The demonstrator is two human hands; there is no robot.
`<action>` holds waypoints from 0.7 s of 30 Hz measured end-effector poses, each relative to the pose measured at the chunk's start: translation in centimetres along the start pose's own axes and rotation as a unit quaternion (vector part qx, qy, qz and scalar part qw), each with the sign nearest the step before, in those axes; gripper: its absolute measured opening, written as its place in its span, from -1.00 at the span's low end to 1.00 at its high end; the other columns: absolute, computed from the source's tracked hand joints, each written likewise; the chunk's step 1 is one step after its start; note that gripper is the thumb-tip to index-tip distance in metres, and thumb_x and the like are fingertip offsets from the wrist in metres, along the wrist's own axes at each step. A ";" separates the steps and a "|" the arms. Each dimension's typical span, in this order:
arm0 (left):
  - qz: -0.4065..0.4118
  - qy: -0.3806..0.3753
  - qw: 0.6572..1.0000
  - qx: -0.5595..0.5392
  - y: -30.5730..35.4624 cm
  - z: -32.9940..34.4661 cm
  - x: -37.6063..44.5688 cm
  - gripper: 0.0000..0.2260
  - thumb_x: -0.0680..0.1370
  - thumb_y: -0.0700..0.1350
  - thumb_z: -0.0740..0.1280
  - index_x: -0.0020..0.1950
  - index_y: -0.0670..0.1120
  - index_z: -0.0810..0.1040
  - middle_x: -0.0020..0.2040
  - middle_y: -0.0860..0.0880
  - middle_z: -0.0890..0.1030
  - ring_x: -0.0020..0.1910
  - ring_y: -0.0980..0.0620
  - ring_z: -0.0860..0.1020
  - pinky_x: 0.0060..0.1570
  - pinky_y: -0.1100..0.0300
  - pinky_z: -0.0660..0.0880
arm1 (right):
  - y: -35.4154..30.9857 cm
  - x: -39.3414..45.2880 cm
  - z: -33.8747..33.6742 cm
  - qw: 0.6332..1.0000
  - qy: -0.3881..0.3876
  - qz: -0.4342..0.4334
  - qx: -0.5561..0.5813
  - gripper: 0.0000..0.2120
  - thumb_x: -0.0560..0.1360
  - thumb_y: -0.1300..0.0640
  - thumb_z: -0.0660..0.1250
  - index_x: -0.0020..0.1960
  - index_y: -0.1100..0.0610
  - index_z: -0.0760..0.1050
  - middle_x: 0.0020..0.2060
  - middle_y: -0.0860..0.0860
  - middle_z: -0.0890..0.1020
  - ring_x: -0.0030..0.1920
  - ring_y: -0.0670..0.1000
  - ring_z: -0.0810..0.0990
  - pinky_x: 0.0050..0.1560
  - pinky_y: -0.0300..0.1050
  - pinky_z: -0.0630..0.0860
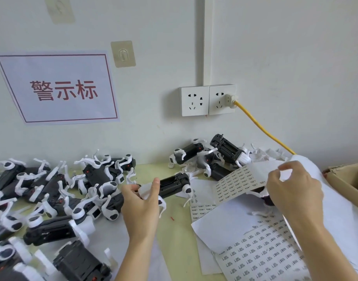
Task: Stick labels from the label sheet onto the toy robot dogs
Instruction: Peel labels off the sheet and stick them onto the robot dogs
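Left hand (140, 201) is gripping one toy robot dog (172, 184) belly-up, its long axis running right and slightly away toward the label sheet (241, 181). Right hand (293, 187) is pinching that sheet's upper edge, holding it lifted just right of the dog. Right fingers are nearest the labels; the next peel probably travels left to the dog's belly.

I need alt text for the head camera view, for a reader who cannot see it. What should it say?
A person's left hand grips a black-and-white toy robot dog while the right hand pinches a lifted label sheet above a green table. More toy dogs are piled to the left and by the wall, and other label sheets lie at lower right.
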State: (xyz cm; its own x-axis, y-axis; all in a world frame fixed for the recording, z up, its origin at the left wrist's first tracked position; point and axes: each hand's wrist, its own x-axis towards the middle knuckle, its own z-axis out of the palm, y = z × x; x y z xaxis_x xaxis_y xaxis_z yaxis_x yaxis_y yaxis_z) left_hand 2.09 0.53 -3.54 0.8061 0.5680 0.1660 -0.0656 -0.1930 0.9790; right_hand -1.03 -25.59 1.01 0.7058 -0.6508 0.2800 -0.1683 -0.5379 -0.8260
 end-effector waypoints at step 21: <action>0.229 0.075 0.960 0.143 2.2 1.2 -2.2 -0.79 0.49 -0.19 0.46 0.09 -0.16 0.55 0.04 -0.12 0.53 0.16 -0.22 0.39 0.03 0.04 0.20 | 0.0 0.5 1.2 0.933 0.030 0.102 0.345 -0.32 0.45 0.14 0.49 0.41 -0.16 0.21 -0.16 -0.07 0.69 -0.41 -0.12 0.64 -0.35 -0.18 0.56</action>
State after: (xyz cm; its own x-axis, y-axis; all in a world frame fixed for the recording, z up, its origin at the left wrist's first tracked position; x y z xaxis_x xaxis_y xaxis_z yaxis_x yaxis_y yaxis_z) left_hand 0.91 -2.13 -1.85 0.6355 0.4767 0.6074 -0.2114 -0.6492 0.7307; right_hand 0.14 -25.22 0.54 0.6648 -0.7414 0.0915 0.2015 0.0600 -0.9777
